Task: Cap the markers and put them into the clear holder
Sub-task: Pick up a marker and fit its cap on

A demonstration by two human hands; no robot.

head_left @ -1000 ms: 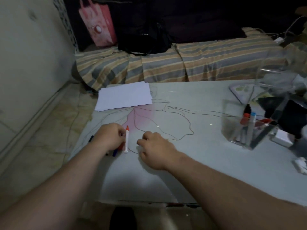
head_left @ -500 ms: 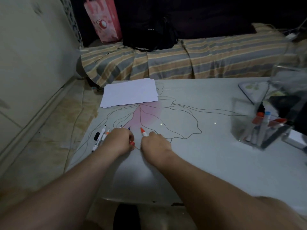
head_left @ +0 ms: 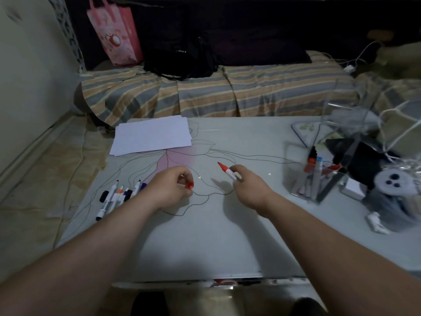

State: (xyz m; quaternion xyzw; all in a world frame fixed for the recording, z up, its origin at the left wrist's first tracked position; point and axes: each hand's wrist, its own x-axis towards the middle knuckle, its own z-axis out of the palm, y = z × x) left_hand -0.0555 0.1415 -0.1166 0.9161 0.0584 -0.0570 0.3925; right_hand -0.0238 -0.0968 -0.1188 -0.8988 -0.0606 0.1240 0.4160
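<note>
Right hand [head_left: 247, 187]: fingers curled round a white-barrelled red marker [head_left: 229, 172], gripped near its rear end. The uncapped red tip sticks out beyond the fingertips, pointing up and to the left, raised off the table [head_left: 227, 236].

Left hand [head_left: 169, 189]: fingers curled in, pinching a small red cap [head_left: 189, 185] between thumb and fingertips, at the side of the hand nearest the right one. Cap and marker tip are apart, with bare table surface showing between them; the tip sits above and to the right of the cap.

Loose markers [head_left: 116, 198]: a cluster lying flat on the table just left of the left hand's knuckles, roughly parallel, tips pointing away from the person. Black, orange and blue ends are visible; exact count unclear.

Clear holder [head_left: 293, 179]: stands well to the right of the right hand's fingers, on the table. Several markers stand inside it, among them ones with red, blue and black tops.

A stack of white paper [head_left: 151, 135] lies beyond the left hand's fingers, toward the far edge of the table.
</note>
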